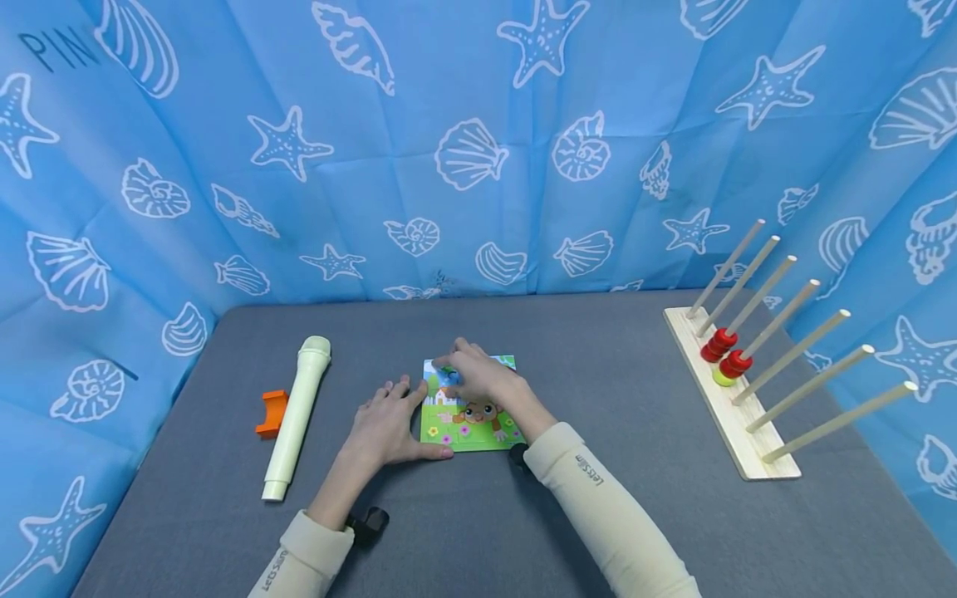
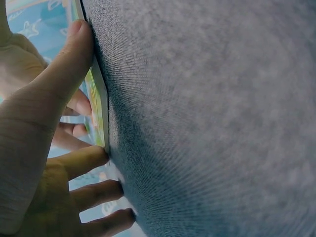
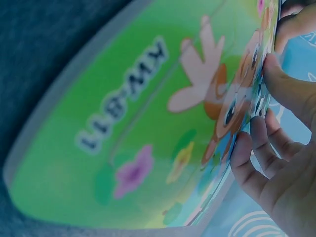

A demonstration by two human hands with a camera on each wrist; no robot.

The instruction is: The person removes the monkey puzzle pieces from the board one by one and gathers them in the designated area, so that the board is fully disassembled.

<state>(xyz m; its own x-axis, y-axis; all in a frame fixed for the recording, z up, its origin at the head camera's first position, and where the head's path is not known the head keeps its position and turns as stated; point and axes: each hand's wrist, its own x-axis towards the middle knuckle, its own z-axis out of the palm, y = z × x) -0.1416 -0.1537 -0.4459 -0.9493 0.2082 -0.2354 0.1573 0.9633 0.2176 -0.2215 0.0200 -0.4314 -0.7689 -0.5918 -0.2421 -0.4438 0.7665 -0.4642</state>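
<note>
A cartoon jigsaw puzzle [image 1: 437, 428] with a monkey, flowers and a green field lies flat on the grey table. My left hand [image 1: 385, 423] lies along its left side, fingers spread, with thumb and index finger touching the border; the left wrist view shows the thumb [image 2: 79, 47] against the board's edge. Over the puzzle's upper part, my right hand [image 1: 478, 374] bends its fingers down to the picture. Between its thumb and fingertips is a small bluish puzzle piece [image 1: 447, 378], mostly hidden. In the right wrist view, the right hand's fingers [image 3: 241, 148] touch the puzzle surface.
To the left lie a pale green toy microphone [image 1: 299, 415] and an orange curved block [image 1: 273, 414]. At the right stands a wooden peg rack [image 1: 748, 423] with red rings [image 1: 719, 344] on some rods. A blue shell-print curtain [image 1: 463, 208] hangs behind the table.
</note>
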